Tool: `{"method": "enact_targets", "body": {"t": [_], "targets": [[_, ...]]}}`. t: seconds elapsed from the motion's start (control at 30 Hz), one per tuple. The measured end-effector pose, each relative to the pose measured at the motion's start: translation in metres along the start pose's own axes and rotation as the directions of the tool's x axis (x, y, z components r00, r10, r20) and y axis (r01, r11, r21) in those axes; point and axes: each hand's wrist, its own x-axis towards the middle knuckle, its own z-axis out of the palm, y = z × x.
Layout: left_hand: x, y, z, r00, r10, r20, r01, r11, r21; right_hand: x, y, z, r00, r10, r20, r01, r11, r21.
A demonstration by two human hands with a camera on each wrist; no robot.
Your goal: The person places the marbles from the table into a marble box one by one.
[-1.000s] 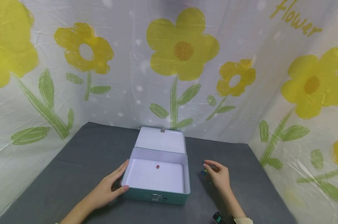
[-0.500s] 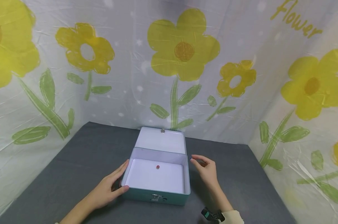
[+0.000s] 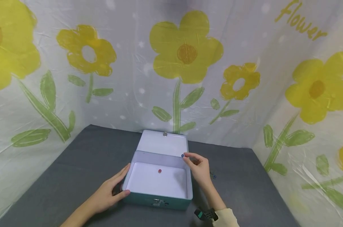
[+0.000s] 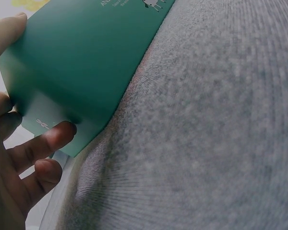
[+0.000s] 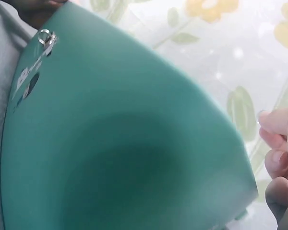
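Observation:
A teal metal box [image 3: 160, 202] with a white inside stands with its lid [image 3: 162, 143] folded back. One small red bead [image 3: 159, 171] lies on its floor. My left hand [image 3: 112, 190] rests against the box's left side, fingers spread along the wall and thumb at the front corner; the left wrist view shows fingertips [image 4: 62, 134] on the teal side. Between right thumb and index finger I pinch a small blue bead [image 3: 183, 155]. That right hand [image 3: 200, 168] is over the box's right rim, near the back corner. In the right wrist view the fingers [image 5: 278, 122] mostly hide the bead.
Several small beads [image 3: 214, 177] lie on the dark grey tabletop [image 3: 239, 189] to the right of the box, partly behind the right hand. A white curtain [image 3: 126, 78] with yellow flowers hangs behind the table. A dark band [image 3: 205, 214] circles the right wrist.
My right hand has lifted a blue bead from the group on the table and carried it left, up to the box's right rim. The left hand has stayed at the box.

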Motion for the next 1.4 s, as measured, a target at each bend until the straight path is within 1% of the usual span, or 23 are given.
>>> {"method": "enact_targets", "body": {"t": [0.07, 0.13, 0.23, 0.47, 0.53, 0.8, 0.97, 1.1, 1.27, 1.4], "targets": [[-0.001, 0.001, 0.0, 1.0, 0.002, 0.001, -0.002, 1.0, 0.003, 0.001, -0.002, 0.004, 1.0, -0.009, 0.006, 0.009, 1.0, 0.0], [-0.001, 0.001, 0.0, 1.0, 0.008, -0.004, -0.008, 1.0, 0.03, 0.002, -0.004, 0.007, 1.0, -0.015, 0.009, 0.015, 1.0, 0.003], [-0.001, 0.001, 0.0, 1.0, 0.01, -0.008, -0.01, 0.999, 0.043, 0.005, -0.008, 0.014, 1.0, -0.023, 0.019, 0.022, 1.0, 0.008], [-0.001, 0.001, -0.001, 1.0, 0.004, -0.009, -0.004, 0.998, 0.067, 0.007, -0.013, 0.027, 0.997, -0.048, 0.067, 0.046, 0.998, 0.04], [-0.001, 0.002, -0.001, 1.0, 0.003, -0.007, -0.002, 0.998, 0.066, 0.007, -0.015, 0.031, 0.995, -0.057, 0.078, 0.053, 0.997, 0.051], [0.0, 0.003, 0.0, 1.0, -0.004, -0.011, 0.005, 0.997, 0.073, 0.008, -0.021, 0.044, 0.99, -0.046, 0.135, 0.04, 0.998, 0.049], [0.001, 0.004, 0.0, 1.0, -0.006, -0.005, 0.006, 0.998, 0.057, 0.006, -0.022, 0.049, 0.985, -0.042, 0.168, 0.033, 0.998, 0.053], [0.001, 0.006, -0.001, 1.0, -0.004, -0.004, 0.004, 0.999, 0.044, 0.005, -0.021, 0.051, 0.981, -0.014, 0.193, 0.017, 1.0, -0.015], [0.001, 0.006, -0.001, 1.0, -0.001, -0.011, 0.001, 0.999, 0.053, 0.005, -0.019, 0.053, 0.971, -0.015, 0.24, 0.051, 0.988, -0.145], [0.0, 0.005, 0.0, 1.0, -0.003, -0.012, 0.004, 0.999, 0.054, 0.004, -0.016, 0.056, 0.957, -0.007, 0.291, 0.073, 0.974, -0.216]]}}
